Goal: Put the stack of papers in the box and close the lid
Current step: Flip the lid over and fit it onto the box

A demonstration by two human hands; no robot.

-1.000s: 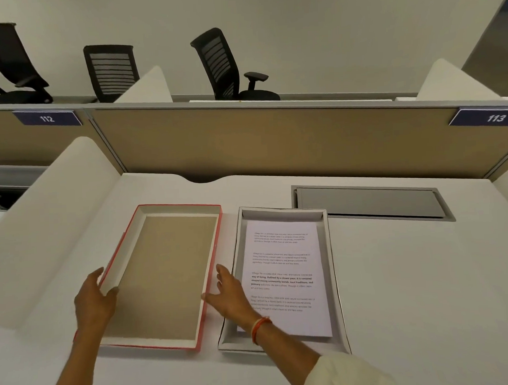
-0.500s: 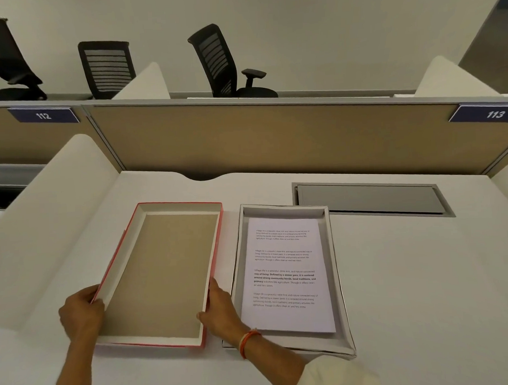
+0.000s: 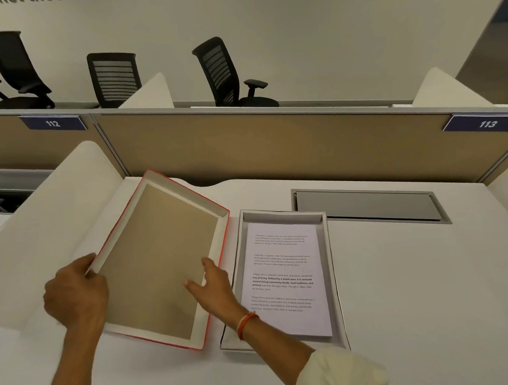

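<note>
The stack of printed papers (image 3: 285, 278) lies flat inside the open grey box (image 3: 335, 276) on the white desk. To its left the lid (image 3: 156, 254), red outside and brown inside, is raised off the desk and tilted, inner side up. My left hand (image 3: 76, 293) grips the lid's left edge. My right hand (image 3: 213, 284) holds the lid's right edge, its fingers spread on the brown inner face.
A grey cable hatch (image 3: 367, 206) is set into the desk behind the box. A white side divider (image 3: 44, 224) rises at the left, a tan partition (image 3: 274, 145) at the back. Black office chairs (image 3: 227, 74) stand beyond it.
Both hands have lifted the lid off the desk and tilted it, far end up. The box and papers have not moved.
</note>
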